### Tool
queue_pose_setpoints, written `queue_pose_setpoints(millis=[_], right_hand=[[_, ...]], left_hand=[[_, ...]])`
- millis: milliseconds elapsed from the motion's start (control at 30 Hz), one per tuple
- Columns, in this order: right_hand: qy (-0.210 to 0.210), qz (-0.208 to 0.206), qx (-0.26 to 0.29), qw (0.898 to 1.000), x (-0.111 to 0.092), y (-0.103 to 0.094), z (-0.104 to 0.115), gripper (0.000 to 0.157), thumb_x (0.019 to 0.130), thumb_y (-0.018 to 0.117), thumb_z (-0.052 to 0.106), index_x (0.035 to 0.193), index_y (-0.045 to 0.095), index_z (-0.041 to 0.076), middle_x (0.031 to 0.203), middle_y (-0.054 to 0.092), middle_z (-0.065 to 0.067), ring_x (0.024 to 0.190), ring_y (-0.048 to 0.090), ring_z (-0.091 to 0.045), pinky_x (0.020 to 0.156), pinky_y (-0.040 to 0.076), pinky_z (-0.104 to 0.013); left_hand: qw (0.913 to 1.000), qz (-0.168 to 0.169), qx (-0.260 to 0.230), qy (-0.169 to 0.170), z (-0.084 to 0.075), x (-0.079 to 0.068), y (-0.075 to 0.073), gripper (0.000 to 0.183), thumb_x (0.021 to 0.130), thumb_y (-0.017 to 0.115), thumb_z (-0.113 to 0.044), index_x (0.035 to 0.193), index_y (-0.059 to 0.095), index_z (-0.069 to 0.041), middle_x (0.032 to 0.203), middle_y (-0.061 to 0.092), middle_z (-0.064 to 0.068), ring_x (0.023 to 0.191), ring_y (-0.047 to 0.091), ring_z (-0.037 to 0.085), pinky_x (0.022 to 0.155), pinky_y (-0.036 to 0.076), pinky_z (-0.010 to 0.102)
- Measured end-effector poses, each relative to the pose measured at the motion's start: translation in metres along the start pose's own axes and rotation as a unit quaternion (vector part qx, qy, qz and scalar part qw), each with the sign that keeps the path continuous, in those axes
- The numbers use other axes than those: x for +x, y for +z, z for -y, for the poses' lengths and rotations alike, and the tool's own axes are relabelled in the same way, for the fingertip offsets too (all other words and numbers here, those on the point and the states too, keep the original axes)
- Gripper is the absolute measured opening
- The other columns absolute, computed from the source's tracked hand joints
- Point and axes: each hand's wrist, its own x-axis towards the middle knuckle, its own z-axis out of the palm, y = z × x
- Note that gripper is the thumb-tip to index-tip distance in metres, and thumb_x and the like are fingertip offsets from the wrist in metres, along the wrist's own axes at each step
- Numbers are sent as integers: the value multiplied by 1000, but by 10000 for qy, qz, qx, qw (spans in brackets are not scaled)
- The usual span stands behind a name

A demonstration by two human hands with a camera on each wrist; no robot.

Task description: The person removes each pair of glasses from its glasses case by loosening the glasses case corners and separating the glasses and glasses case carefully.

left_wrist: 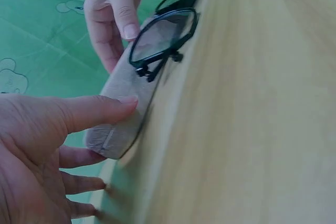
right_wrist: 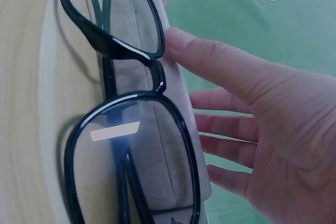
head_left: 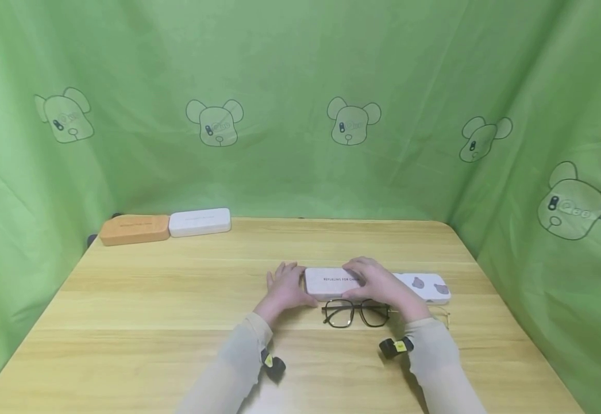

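A pale greyish-pink glasses case (head_left: 326, 282) with dark lettering lies on the table, between both hands. My right hand (head_left: 378, 282) grips it across its width, thumb at the near side and fingers beyond the far edge. At its left end is my left hand (head_left: 287, 287), thumb by the near side and fingers spread fairly straight past the end. Black-framed glasses (head_left: 352, 314) lie just in front of the case; the right wrist view shows the black frame (right_wrist: 107, 45) close up. Right of them, thin-rimmed glasses (head_left: 441, 313) are partly hidden by my right wrist.
A white case with bear prints (head_left: 424, 286) adjoins the right hand. At the far left corner of the wooden table (head_left: 166, 356), an orange case (head_left: 135, 229) and a white case (head_left: 200, 222) lie end to end. Green curtains (head_left: 290, 172) surround the table's back and sides.
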Motion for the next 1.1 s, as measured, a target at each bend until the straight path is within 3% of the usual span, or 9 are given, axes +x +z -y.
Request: queue_pose_setpoints(millis=[167,300,433,700,1100], right_hand=[[-1,-42,73,10000,-3,-6,4,72,78,78,42,132,56,0,138,53,-25,130,47,-43,111,35,-60],[1,-170,182,9997,-6,-12,7,63,84,73,37,132,56,-1,138,52,-27,130,46,-45,111,34,-62],[17,-342,65,9994,-6,-15,5,55,87,71,32,131,57,2,138,53,-25,128,48,-44,110,36,-61],[201,-721,80,9972,-7,-20,11,48,92,66,31,132,57,7,136,58,-18,128,52,-38,110,39,-58],[125,-1047,-12,9944,-5,-23,34,56,93,64,35,141,49,10,142,54,-14,131,50,-35,111,38,-56]], left_hand=[[9995,109,-292,-98,-2,-2,-12,86,60,90,-30,136,54,-12,146,51,11,142,35,40,117,11,69],[9975,296,-638,-111,-3,-4,-23,84,62,89,-27,137,54,-11,141,55,14,132,49,37,115,29,61],[9943,401,-984,-92,-2,-6,-34,83,66,87,-25,139,51,-9,142,54,17,130,51,36,110,40,53],[9909,416,-1270,-148,1,-10,-54,68,79,78,-24,138,51,-9,141,54,18,129,51,39,109,41,55],[9889,-136,-1454,-272,10,-18,-91,58,90,67,-32,139,50,-8,137,57,18,126,54,37,106,45,51]])
